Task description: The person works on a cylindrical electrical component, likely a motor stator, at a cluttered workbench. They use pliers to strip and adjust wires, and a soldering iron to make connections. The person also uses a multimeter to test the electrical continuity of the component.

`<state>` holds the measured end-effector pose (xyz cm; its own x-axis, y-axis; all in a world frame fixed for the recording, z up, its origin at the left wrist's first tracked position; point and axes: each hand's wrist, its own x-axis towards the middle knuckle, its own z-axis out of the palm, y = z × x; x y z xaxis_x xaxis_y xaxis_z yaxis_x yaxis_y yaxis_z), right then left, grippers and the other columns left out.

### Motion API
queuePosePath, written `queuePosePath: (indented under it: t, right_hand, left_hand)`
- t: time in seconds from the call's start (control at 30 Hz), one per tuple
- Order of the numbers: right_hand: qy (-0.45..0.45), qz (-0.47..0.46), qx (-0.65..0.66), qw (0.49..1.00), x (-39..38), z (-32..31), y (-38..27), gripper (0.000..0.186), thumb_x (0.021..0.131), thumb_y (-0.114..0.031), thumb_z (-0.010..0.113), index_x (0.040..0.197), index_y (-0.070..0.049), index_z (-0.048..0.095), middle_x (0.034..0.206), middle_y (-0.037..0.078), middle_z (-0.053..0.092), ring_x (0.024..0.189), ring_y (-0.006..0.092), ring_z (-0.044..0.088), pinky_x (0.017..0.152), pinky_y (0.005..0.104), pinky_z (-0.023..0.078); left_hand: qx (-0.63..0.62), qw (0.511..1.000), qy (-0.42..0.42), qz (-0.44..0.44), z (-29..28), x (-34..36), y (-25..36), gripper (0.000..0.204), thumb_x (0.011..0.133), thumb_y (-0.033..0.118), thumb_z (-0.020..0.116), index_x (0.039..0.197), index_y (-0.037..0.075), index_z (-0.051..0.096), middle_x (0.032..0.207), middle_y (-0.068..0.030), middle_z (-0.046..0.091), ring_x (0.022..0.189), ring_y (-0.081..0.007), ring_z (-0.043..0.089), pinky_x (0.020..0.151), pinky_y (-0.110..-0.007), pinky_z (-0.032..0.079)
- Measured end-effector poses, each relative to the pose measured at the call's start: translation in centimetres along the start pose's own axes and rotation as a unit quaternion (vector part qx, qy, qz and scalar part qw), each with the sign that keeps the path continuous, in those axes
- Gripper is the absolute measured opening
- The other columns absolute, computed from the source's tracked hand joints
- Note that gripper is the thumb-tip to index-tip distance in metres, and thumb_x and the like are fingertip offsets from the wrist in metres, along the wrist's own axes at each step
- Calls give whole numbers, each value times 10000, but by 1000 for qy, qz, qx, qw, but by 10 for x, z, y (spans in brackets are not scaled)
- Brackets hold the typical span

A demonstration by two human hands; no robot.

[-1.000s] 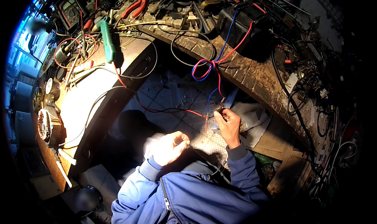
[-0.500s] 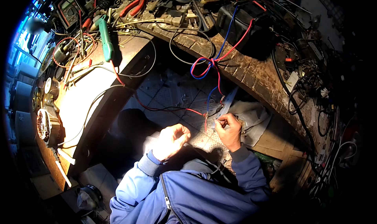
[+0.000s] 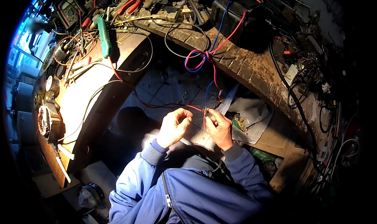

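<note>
Low on the thin blue insulated wire (image 3: 207, 93), small metallic joint (image 3: 205, 111) in the fingertip pinch of the bare right hand (image 3: 221, 130).

I see a creased blue jacket (image 3: 216, 194), a dark zip (image 3: 165, 184) down its front with a pale pull (image 3: 169, 201). The left sleeve (image 3: 133, 173) and right sleeve (image 3: 248, 173) end in snug, greyer cuffs (image 3: 232, 151), a brighter blue edge (image 3: 158, 146) showing at the left. Left hand (image 3: 174, 128) and right hand (image 3: 220, 130) are bare.
</note>
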<state>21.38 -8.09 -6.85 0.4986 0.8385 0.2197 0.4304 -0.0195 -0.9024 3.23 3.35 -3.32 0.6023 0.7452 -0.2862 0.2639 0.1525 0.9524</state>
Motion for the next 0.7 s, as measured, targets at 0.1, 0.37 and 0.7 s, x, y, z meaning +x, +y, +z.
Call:
queuePosePath:
  t: [0.1, 0.37, 0.7]
  right_hand:
    - [17, 0, 3, 1000, -1, 0, -1, 238, 928, 60, 759, 1161, 13, 738, 730, -23, 594, 627, 30, 509, 552, 242, 422]
    - [53, 71, 32, 996, -2, -5, 8, 125, 941, 9, 778, 1042, -7, 705, 782, 57, 711, 645, 91, 631, 571, 286, 501]
    - [111, 108, 123, 980, 11, -16, 15, 185, 968, -38, 759, 1122, 38, 688, 938, 71, 708, 823, 113, 647, 775, 285, 555]
  left_hand:
    - [29, 999, 4, 34, 3, 3, 0, 183, 996, 46, 685, 1153, -48, 696, 954, -33, 718, 825, -68, 606, 728, -245, 505]
    - [22, 1000, -4, 22, 13, 5, 3, 217, 990, 28, 687, 1188, -59, 686, 1030, -34, 722, 865, -72, 616, 763, -236, 512]
    - [9, 1000, -12, 7, 18, 1, 0, 173, 994, 37, 690, 1147, -45, 698, 975, -19, 723, 845, -71, 627, 750, -246, 524]
